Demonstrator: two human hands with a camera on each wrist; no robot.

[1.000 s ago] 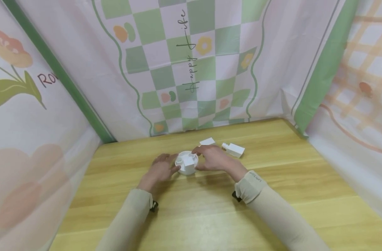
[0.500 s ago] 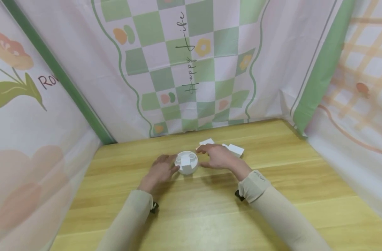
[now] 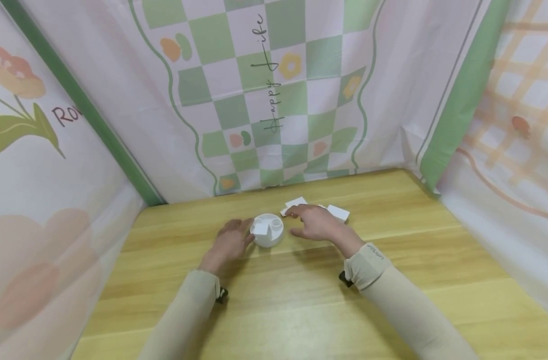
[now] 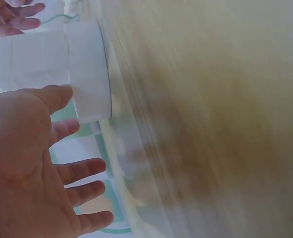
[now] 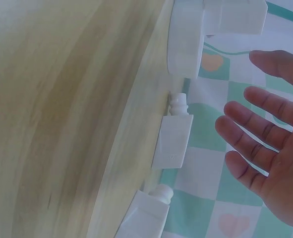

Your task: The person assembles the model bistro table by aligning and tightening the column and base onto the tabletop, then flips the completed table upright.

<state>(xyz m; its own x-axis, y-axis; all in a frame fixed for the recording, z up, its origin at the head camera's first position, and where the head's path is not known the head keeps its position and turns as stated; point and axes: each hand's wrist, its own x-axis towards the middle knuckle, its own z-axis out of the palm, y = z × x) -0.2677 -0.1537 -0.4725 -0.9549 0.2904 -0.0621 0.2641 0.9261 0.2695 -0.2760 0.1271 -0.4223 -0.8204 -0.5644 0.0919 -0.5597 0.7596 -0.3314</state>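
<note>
On tbl (image 3: 301, 310), 1 wht block (image 3: 260, 229) was borne upright by 1 rnd base (image 3: 269, 243). Nothing was gripped: L hand (image 3: 229, 244) was held loose at base's edge, R hand (image 3: 319, 224) was held relaxed nr 2 loose blocks (image 5: 173, 142).

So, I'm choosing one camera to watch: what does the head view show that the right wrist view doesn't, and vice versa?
Only the head view shows the left hand, the sleeves and a socket in the round base. Only the right wrist view shows the palm of the right hand and clear ridges on the neck of a loose block. Both show the right hand, the base, the upright block on it, that loose block, another one, the table and the checked backdrop.
</note>
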